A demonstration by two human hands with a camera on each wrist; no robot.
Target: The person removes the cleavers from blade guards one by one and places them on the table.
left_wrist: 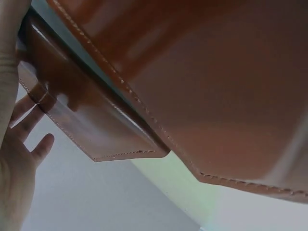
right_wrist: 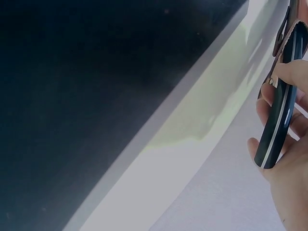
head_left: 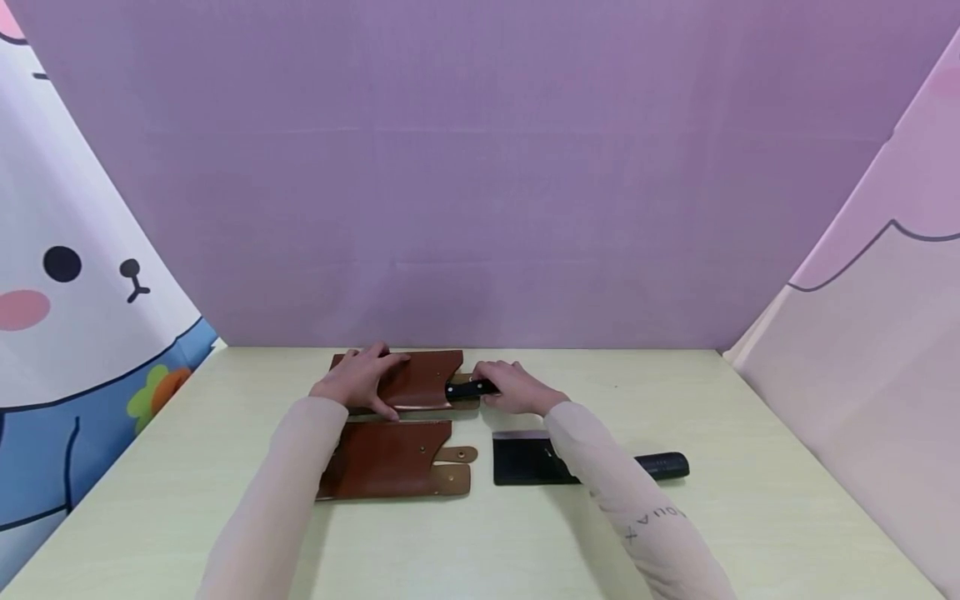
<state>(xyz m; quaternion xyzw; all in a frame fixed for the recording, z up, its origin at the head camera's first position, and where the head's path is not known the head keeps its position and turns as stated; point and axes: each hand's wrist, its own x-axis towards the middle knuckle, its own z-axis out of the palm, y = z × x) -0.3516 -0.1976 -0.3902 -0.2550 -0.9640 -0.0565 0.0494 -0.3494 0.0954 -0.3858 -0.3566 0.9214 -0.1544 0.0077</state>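
Pale table meets purple cloth backdrop. Right hand grips the black, riveted knife handle, which projects rightward from the farther brown, leather-like sheath, roughly along its long axis. Left hand, fingers spread, rests on the sheath's left portion.

Brown covers look like smooth, shiny leather. The knife handle shines too. The purple wall looks like cloth.
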